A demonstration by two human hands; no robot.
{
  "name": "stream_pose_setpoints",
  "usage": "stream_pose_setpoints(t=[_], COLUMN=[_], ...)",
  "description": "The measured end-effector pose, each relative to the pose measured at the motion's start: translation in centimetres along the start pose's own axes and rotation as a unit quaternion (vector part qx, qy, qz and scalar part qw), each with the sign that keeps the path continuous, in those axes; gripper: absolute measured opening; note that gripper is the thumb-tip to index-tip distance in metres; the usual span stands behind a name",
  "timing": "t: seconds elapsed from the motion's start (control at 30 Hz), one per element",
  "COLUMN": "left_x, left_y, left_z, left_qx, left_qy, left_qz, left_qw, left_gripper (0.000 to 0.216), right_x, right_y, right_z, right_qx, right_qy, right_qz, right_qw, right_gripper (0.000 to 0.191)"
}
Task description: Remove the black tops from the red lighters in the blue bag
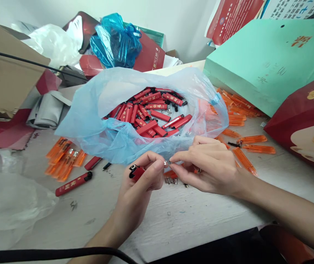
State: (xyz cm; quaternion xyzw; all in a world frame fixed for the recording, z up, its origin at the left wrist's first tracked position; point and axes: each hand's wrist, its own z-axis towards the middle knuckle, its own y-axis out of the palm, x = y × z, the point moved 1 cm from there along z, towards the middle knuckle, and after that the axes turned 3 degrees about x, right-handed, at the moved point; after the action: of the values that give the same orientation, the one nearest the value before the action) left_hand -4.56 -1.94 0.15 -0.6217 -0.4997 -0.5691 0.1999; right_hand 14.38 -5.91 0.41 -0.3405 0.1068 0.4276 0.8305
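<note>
My left hand is closed around a red lighter with a black top, held just above the table. My right hand pinches a small metal part between thumb and forefinger. The fingertips of both hands meet at that part. Right behind my hands, a light blue plastic bag lies open with several red lighters inside. A few small metal pieces lie on the table under my hands.
Orange translucent lighters lie in a pile at the left and scattered at the right. A loose red lighter rests front left. A green box, a red bag, cardboard and a dark blue bag ring the table.
</note>
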Motion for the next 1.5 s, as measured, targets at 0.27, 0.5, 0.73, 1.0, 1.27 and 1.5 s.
stream_pose_setpoints(t=[0.27, 0.5, 0.73, 1.0, 1.27, 1.5], left_x=[0.1, -0.1, 0.1, -0.1, -0.1, 0.2], left_y=[0.1, 0.0, -0.1, -0.1, 0.2, 0.5], left_z=[0.2, 0.2, 0.0, -0.3, -0.9, -1.0], left_qx=[0.001, 0.003, 0.008, 0.004, 0.06, 0.107], left_qy=[0.003, 0.0, 0.001, 0.003, 0.075, 0.154], left_qz=[0.012, 0.014, 0.023, 0.026, 0.123, 0.186], left_qw=[1.0, 1.0, 1.0, 1.0, 0.988, 0.964], left_gripper=[0.028, 0.034, 0.036, 0.026, 0.01, 0.008], right_x=[-0.1, 0.1, 0.1, 0.0, -0.1, 0.0], right_y=[0.0, -0.1, -0.1, 0.3, 0.2, 0.6], right_z=[0.1, -0.1, -0.4, -0.3, -0.4, -0.7], right_qx=[0.003, -0.012, -0.02, -0.014, -0.047, -0.037], right_qy=[0.003, -0.015, -0.047, 0.031, 0.071, 0.069], right_qz=[0.003, -0.019, -0.05, -0.001, 0.043, 0.072], right_qw=[1.0, 1.0, 0.997, 0.999, 0.995, 0.994], right_gripper=[0.007, 0.006, 0.004, 0.003, 0.008, 0.007])
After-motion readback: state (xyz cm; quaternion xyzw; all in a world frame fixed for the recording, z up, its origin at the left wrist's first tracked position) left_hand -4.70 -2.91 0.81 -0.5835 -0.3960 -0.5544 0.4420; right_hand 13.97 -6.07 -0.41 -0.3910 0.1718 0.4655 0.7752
